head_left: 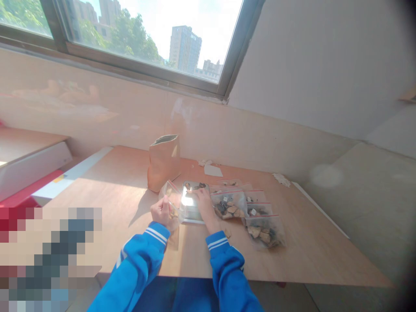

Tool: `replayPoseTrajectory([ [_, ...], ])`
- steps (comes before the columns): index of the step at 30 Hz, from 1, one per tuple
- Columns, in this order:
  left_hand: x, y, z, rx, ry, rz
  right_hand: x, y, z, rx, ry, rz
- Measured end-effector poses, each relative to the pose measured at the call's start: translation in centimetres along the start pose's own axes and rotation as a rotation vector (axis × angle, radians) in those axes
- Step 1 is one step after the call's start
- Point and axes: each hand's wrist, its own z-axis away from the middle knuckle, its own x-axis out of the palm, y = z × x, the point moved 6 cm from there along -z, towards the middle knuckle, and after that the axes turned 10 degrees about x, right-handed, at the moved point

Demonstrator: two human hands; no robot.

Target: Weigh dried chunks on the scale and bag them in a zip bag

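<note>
We are sitting at a wooden surface (107,195) under a window (136,34), both arms in blue sleeves with white stripes. Starting at the left, a blurred patch is covering the lower corner, and a red and white edge is lying beside the surface. Further in, a brown paper bag (164,161) is standing upright and open at the top; no writing on it is readable.

Our left hand (161,212) is closing around a clear pouch (172,196), gripping it near its lower edge, just in front of the paper bag. Right beside it a shiny tray (191,203) is lying flat, glaring in the sun, with a few dark pieces at its far end. Our right hand (203,200) is resting on the tray, fingers curled and reaching toward those pieces; we cannot tell whether it is pinching any.

To the right, filled pouches (256,216) with red seal strips are lying overlapped, holding tan and dark bits and small white tags too small to read. Paper scraps (212,169) are lying near the wall.
</note>
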Motion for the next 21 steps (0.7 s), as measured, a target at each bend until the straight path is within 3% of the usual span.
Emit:
replayPoseTrajectory([
  [6, 0.1, -0.1, 0.0, -0.01, 0.002, 0.018, -1.5, 0.1, 0.7, -0.004, 0.036, -0.099],
  [14, 0.1, -0.6, -0.1, 0.004, 0.004, -0.009, -2.6, 1.7, -0.3, 0.231, 0.234, -0.316],
  [21, 0.1, -0.6, -0.2, 0.013, 0.004, -0.006, -2.5, 0.1, -0.9, 0.403, 0.231, -0.807],
])
